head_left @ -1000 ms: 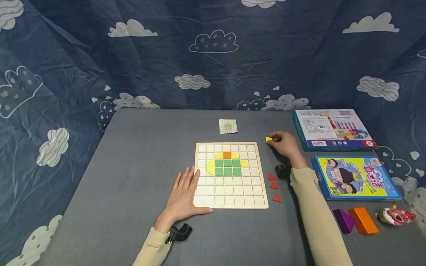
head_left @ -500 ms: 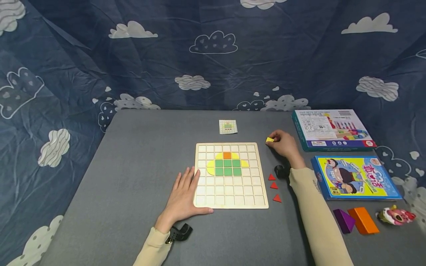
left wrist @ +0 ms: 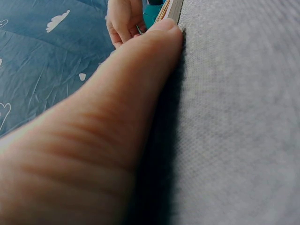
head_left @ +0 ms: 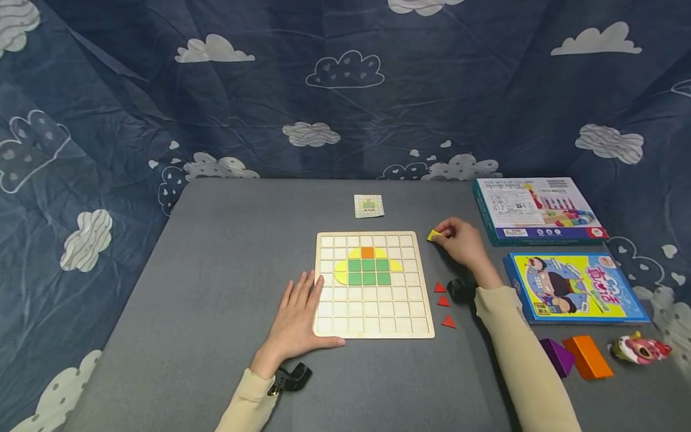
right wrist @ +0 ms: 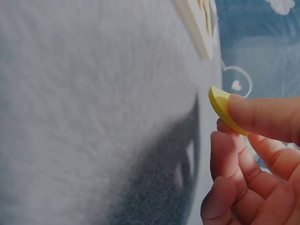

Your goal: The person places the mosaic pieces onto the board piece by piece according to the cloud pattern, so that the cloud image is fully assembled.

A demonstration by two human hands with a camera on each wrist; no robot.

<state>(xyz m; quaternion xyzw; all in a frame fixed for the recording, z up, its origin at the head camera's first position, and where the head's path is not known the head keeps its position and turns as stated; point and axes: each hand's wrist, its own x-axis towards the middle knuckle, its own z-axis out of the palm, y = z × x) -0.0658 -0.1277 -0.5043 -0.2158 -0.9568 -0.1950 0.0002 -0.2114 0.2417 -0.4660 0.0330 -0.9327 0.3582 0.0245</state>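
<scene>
My right hand [head_left: 463, 243] pinches a small yellow tile [right wrist: 218, 105] with a curved edge between thumb and fingers, to the right of the board's far corner. My left hand [head_left: 294, 321] lies with straight, spread fingers at the near left corner of the wooden grid board [head_left: 378, 311], its thumb along the front edge. Green square tiles [head_left: 369, 272], an orange square tile [head_left: 367, 252] and several yellow tiles [head_left: 341, 273] sit together in the board's upper middle. In the left wrist view, the left thumb [left wrist: 136, 61] fills much of the picture.
Three red triangles [head_left: 444, 301] lie right of the board. A small pattern card [head_left: 369, 206] lies behind it. At right are a white-topped box [head_left: 540, 210], a blue and yellow box [head_left: 580, 288], a purple block [head_left: 557, 357], an orange block [head_left: 588, 357] and a figurine [head_left: 639, 349].
My right hand has turned the yellow tile in its fingers and come slightly nearer to me with it. My left hand and the board have stayed in place.
</scene>
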